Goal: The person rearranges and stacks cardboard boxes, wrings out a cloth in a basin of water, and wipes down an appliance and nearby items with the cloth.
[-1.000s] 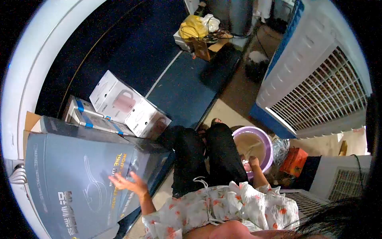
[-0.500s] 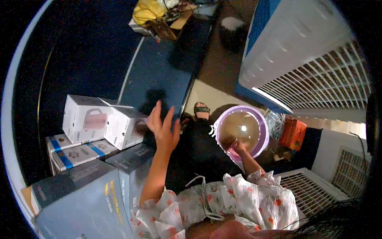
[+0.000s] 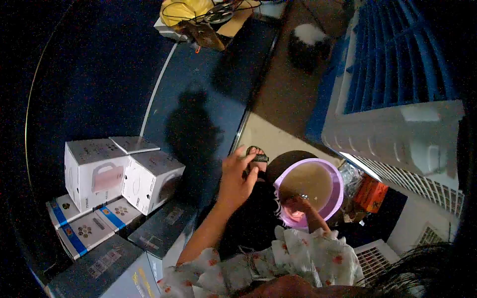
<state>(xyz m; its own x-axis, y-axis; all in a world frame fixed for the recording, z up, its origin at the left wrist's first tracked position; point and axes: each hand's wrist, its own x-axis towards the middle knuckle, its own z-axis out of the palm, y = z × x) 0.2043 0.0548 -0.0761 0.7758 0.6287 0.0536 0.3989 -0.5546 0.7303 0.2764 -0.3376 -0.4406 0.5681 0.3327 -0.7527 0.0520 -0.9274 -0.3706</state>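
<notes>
A large white-and-blue air cooler (image 3: 387, 130) stands at the upper right, across a narrow strip of floor from a dark blue platform (image 3: 166, 92). On the platform, grey cartons (image 3: 99, 263) sit at the near end, beside white boxes stacked at the left, one of them a kettle box (image 3: 79, 174) with a pink kettle pictured on it; a yellow bag (image 3: 184, 11) lies at the far end. Close by the person's knees, the purple basin (image 3: 339, 191) rests upright on the floor, holding murky water (image 3: 310, 181), with an orange box (image 3: 371, 194) just beyond it. The left hand (image 3: 237, 179) is above the sandalled foot (image 3: 257, 158), its fingers spread wide and holding nothing. The right hand (image 3: 307, 204) reaches inside the basin, near its close wall; its fingertips are hard to make out, so I cannot tell how firmly they close or on what. Beside them is a pinkish thing (image 3: 294, 213), perhaps a wet cloth. The work at the basin looks under way rather than finished: the water is cloudy and the pinkish thing is inside the rim, but how much is left cannot be judged
</notes>
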